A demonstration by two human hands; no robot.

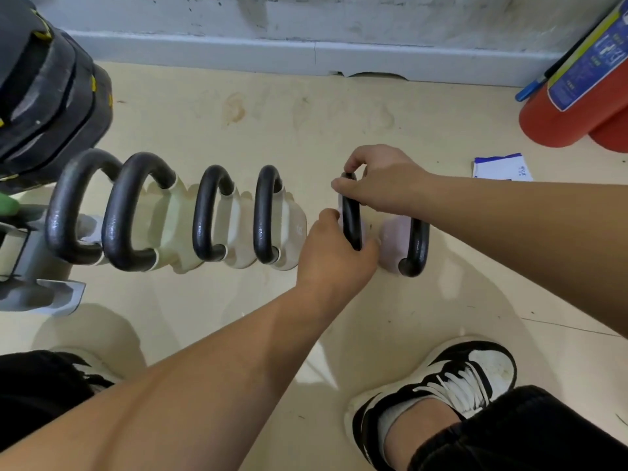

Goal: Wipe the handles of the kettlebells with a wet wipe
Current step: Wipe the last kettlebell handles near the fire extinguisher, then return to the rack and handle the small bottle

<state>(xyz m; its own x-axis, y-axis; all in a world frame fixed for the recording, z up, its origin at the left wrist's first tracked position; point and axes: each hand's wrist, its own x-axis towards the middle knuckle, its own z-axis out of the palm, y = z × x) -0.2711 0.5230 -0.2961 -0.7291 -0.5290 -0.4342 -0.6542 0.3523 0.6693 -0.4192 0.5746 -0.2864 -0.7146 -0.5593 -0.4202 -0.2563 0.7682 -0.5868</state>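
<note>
Several kettlebells with black handles stand in a row on the floor. Both hands are on the second one from the right, on its handle (pixel 351 220). My left hand (pixel 334 256) is closed around the lower end of that handle. Fingers and thumb of my right hand (pixel 382 180) pinch its top bend. A thin pale strip (pixel 339 200) shows beside the handle between the hands; I cannot tell whether it is the wet wipe. The last kettlebell (pixel 416 248) stands just right, pale pink body under my right forearm. Other handles (pixel 266 215) line up to the left.
A white and blue packet (pixel 499 168) lies on the floor at the right. Red fire extinguishers (pixel 571 107) lean at the far right by the wall. Black weight plates (pixel 44 86) and a grey rack foot (pixel 51 294) sit on the left. My shoe (pixel 452 379) is near the bottom.
</note>
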